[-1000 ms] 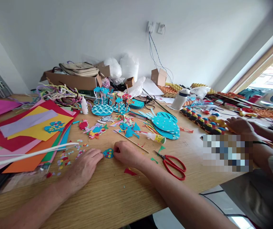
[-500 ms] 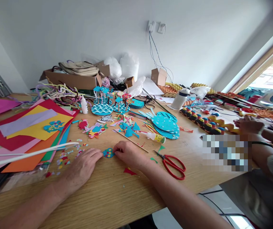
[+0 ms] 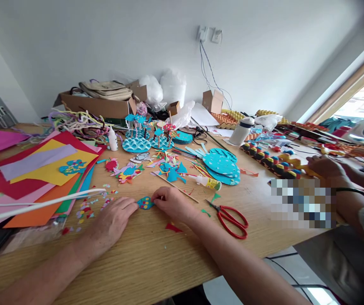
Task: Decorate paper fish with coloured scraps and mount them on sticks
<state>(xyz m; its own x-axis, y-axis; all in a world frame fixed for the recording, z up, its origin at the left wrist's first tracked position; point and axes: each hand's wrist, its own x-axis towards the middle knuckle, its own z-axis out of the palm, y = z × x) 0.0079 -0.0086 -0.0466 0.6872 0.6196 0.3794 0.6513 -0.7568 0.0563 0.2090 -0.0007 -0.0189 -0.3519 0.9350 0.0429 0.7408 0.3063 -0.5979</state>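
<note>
A small blue paper fish (image 3: pixel 145 203) with red and yellow dots lies on the table between my hands. My left hand (image 3: pixel 115 216) has its fingers together and curved down, holding the fish's left end; its thumb is hidden. At the other end, my right hand (image 3: pixel 171 203) is closed in a pinch on the fish's edge. Whether something tiny is also between those fingertips I cannot make out. Red-handled scissors (image 3: pixel 232 221) lie partly open to the right. Small paper scraps (image 3: pixel 86 211) are scattered beside my left hand, and a thin wooden stick (image 3: pixel 178 188) lies beyond my right.
Coloured paper sheets (image 3: pixel 38 169) are stacked at left, with a white cable (image 3: pixel 42 205) across them. Beyond my hands are a glue bottle (image 3: pixel 210 183), blue paper discs (image 3: pixel 221 165) and a wavy blue paper model (image 3: pixel 136 144). Another person's hands (image 3: pixel 323 167) are at the right.
My hands and the paper fish keep nearly the same position. The other person's hand at the right has shifted slightly left. The whole view has moved a little.
</note>
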